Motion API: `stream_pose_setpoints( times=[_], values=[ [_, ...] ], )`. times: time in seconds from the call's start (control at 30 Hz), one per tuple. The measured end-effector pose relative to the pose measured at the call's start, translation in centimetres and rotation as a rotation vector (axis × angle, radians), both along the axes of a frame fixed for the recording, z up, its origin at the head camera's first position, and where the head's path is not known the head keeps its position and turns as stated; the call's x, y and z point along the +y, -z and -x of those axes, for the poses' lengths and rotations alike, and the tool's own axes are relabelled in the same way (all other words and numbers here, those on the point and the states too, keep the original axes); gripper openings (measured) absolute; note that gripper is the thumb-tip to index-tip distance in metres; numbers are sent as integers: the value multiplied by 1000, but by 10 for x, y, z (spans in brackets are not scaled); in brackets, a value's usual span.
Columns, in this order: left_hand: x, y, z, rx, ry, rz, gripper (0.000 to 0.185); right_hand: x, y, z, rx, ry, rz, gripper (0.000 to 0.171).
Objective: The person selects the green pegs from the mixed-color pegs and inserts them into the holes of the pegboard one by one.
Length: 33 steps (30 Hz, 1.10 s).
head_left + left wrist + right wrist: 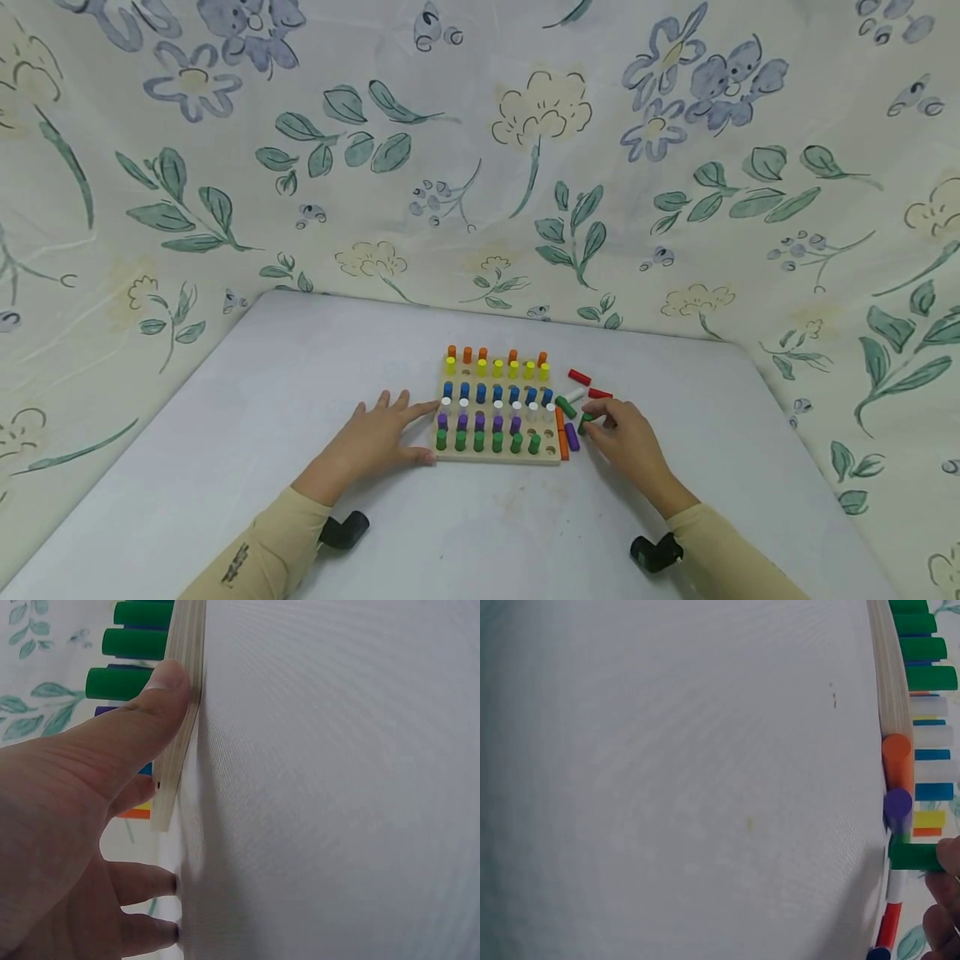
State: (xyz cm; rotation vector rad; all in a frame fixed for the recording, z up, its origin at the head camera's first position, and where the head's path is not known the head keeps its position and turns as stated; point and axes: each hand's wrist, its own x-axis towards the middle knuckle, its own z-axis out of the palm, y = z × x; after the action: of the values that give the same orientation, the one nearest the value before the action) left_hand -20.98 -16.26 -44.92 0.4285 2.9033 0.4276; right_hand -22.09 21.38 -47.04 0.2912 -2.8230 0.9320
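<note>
A wooden pegboard (495, 457) lies on the white table, holding rows of orange, yellow, blue, white, purple and green pegs with some holes bare. At its left side my left hand (375, 437) is spread; the thumb (166, 679) touches the front left corner and the index finger reaches the side edge. My right hand (626, 437), right of the board, pinches a green peg (915, 856) between thumb and fingers, holding it upright in the head view. Close to that hand lie a loose green peg (566, 407) and a purple peg (572, 437).
Orange pegs (563, 444) lie end to end along the board's right edge. Beyond the right hand are red pegs (579, 377) and a white peg (575, 394). A floral cloth (465, 183) hangs behind the table. Black devices sit at both wrists.
</note>
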Motion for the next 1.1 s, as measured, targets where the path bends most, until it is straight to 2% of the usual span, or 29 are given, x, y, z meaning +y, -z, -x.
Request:
stream_pose_setpoints(
  times=[0.47,0.63,0.83,1.1],
  values=[
    [-1,3,1,5,-2,4,86,-3,-2,-4,34,-8,39,23],
    [0,2,0,12,0,6,86,-6,-3,-7,29,-29,51,23],
    [0,3,0,18,-2,5,85,-9,-2,-9,71,-54,54,21],
    [0,2,0,15,-2,7,86,-13,-7,-13,60,-88,63,22]
  ],
)
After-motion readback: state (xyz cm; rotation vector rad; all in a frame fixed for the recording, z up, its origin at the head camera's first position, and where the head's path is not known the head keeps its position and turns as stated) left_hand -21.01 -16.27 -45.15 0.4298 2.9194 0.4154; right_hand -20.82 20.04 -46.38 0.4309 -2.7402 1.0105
